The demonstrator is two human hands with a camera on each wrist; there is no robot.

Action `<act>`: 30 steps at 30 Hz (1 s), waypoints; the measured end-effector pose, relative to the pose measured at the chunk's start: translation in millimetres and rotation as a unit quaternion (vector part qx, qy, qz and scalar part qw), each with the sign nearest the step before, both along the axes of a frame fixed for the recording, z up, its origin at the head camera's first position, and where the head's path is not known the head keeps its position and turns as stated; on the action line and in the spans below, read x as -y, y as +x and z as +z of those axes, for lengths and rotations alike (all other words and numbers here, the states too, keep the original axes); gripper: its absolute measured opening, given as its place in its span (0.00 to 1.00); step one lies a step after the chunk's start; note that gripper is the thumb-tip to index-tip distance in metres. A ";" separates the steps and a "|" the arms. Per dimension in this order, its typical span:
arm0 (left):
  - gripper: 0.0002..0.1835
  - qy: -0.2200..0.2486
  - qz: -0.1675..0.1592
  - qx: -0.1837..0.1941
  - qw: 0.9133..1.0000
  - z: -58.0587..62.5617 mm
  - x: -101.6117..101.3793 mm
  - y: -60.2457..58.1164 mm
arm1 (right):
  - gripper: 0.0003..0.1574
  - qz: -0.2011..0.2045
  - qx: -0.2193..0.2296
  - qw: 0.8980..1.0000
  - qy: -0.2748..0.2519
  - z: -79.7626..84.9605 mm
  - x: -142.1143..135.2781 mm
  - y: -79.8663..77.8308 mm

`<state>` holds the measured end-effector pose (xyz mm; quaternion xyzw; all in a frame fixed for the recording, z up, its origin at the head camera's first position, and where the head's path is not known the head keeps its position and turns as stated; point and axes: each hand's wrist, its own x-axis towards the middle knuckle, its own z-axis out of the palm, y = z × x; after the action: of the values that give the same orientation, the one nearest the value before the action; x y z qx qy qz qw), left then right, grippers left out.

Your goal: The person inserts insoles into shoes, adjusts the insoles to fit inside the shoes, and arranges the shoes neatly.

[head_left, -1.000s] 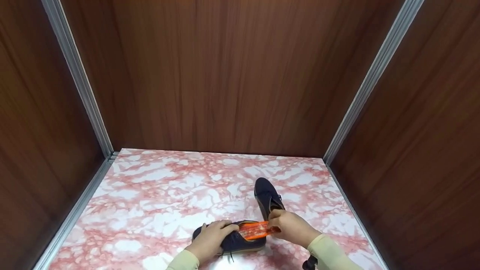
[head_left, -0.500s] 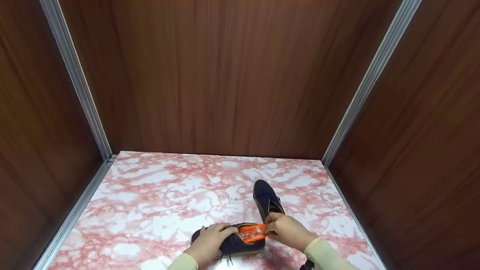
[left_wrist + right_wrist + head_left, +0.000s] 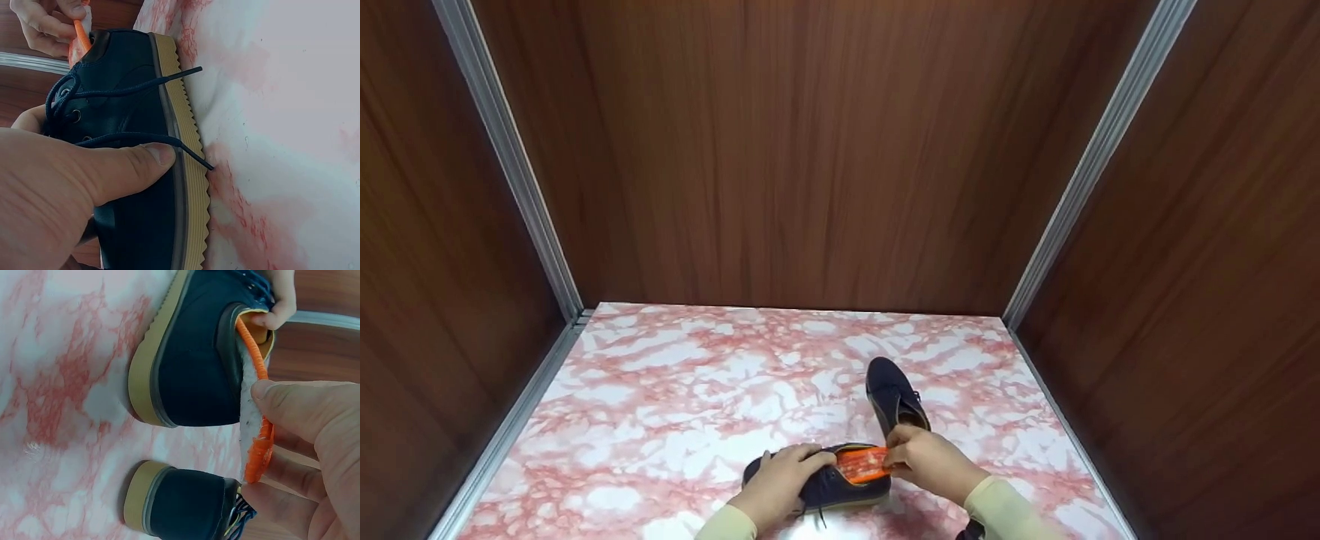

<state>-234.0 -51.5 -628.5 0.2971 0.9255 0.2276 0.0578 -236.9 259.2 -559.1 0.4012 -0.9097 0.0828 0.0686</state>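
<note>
A dark blue lace-up shoe [image 3: 840, 491] lies on its tan sole, toe to the left. Over its front part my left hand [image 3: 781, 478] grips it, thumb [image 3: 140, 166] along the side by the loose laces in the left wrist view. An orange-edged insole [image 3: 864, 463] with a whitish underside reaches into the shoe's opening. My right hand [image 3: 928, 459] pinches its heel end, thumb on one face and fingers behind. In the right wrist view the insole [image 3: 257, 382] slants out above the heel collar; its front end is hidden inside the shoe.
The matching shoe [image 3: 892, 390] stands just behind the right hand, toe pointing away. Both rest on a red-and-white marbled surface [image 3: 675, 397]. Brown wood-grain panels [image 3: 780, 165] with metal corner strips [image 3: 1099, 161] enclose it at the back and sides.
My right hand has moved slightly left, and less of the insole shows outside the shoe. The left hand keeps its grip in nearly the same place.
</note>
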 end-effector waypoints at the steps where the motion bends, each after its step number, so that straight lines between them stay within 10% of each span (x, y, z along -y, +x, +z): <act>1: 0.49 0.000 0.000 0.000 1.000 0.2 0.0 0.0 | 0.07 -0.001 0.002 1.000 0.000 0.4 0.3 0.1; 15: 0.50 -0.005 0.001 0.004 1.000 1.6 -0.7 -0.1 | 0.12 -0.043 0.058 0.997 0.021 9.3 6.5 -0.2; 30: 0.49 -0.002 -0.002 0.004 1.000 0.5 0.4 -1.0 | 0.11 -0.023 -0.007 0.996 0.081 16.9 20.5 0.8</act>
<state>-234.9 -51.9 -628.0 0.2976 0.9253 0.2267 0.0623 -236.1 238.7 -542.2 0.3852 -0.9218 0.0041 0.0445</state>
